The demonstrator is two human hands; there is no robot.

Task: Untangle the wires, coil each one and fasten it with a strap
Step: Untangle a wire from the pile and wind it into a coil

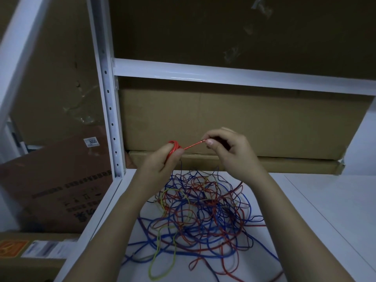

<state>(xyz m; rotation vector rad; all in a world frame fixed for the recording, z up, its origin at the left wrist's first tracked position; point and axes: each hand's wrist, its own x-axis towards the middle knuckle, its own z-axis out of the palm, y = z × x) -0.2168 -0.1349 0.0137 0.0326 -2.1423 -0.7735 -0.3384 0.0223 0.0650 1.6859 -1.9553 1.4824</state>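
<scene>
A tangle of blue, red, orange and yellow-green wires (pixel 200 210) lies spread on the white shelf board (pixel 317 200). Above it my left hand (pixel 160 161) grips a small coil of red wire (pixel 173 146) between thumb and fingers. A short straight stretch of that red wire (pixel 193 144) runs from the coil to my right hand (pixel 227 149), which pinches its end between thumb and forefinger. Both hands are raised clear of the tangle. No strap is visible.
A white perforated shelf upright (pixel 110 123) stands at the left and a white crossbeam (pixel 223 75) runs above. Long cardboard boxes (pixel 244 121) fill the back of the shelf. More cardboard boxes (pixel 55 184) lean outside the rack on the left.
</scene>
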